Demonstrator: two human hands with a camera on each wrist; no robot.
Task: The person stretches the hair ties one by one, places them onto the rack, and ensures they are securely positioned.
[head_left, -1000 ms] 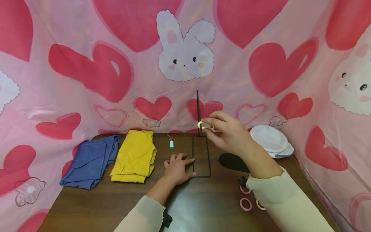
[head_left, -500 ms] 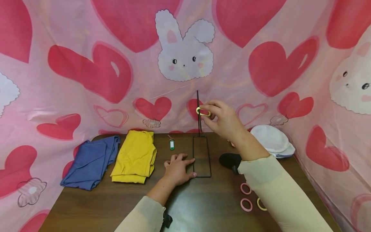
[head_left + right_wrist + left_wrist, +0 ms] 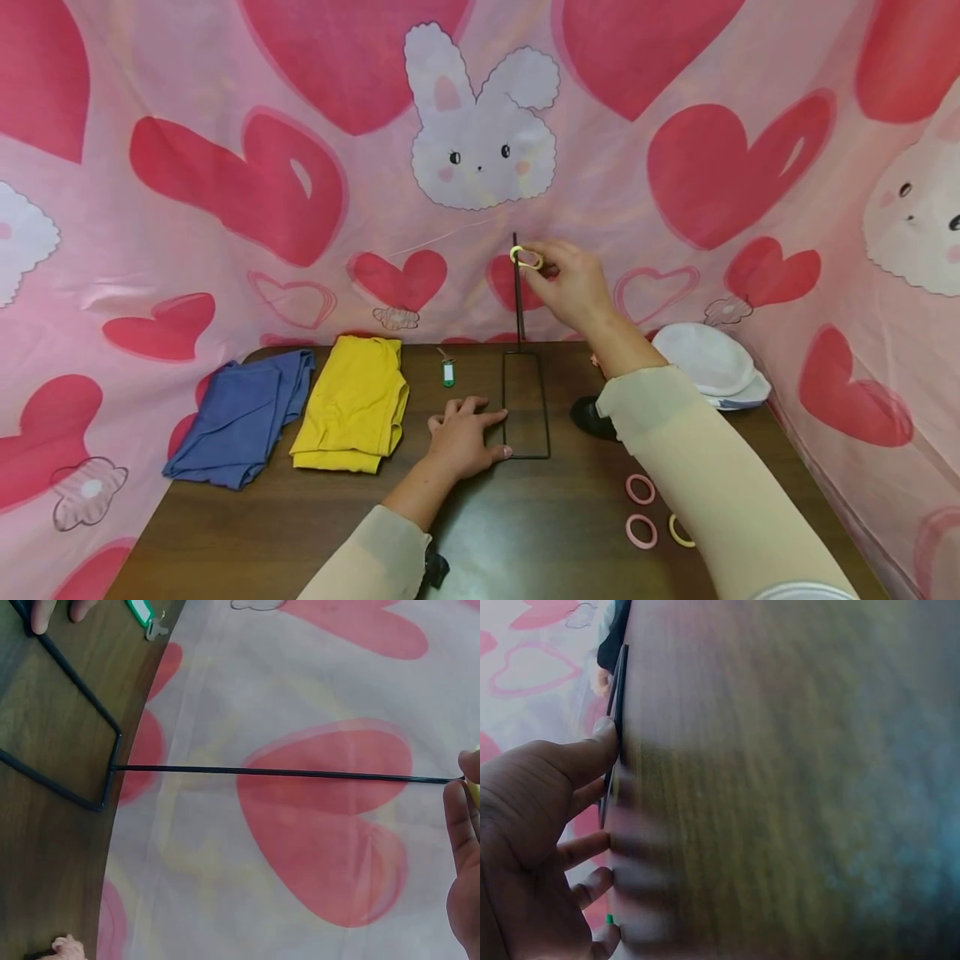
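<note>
The yellow ring (image 3: 527, 257) is small and thin, pinched at the top of the black wire stand (image 3: 525, 406). The stand has one upright rod and a flat rectangular base frame lying on the table.

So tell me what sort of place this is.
Probably a makeshift recording booth, not a lived-in room: a dark wooden table is walled on three sides by a hung pink cloth printed with hearts and rabbits. Small props lie on it, among them folded cloths and hair ties.
</note>
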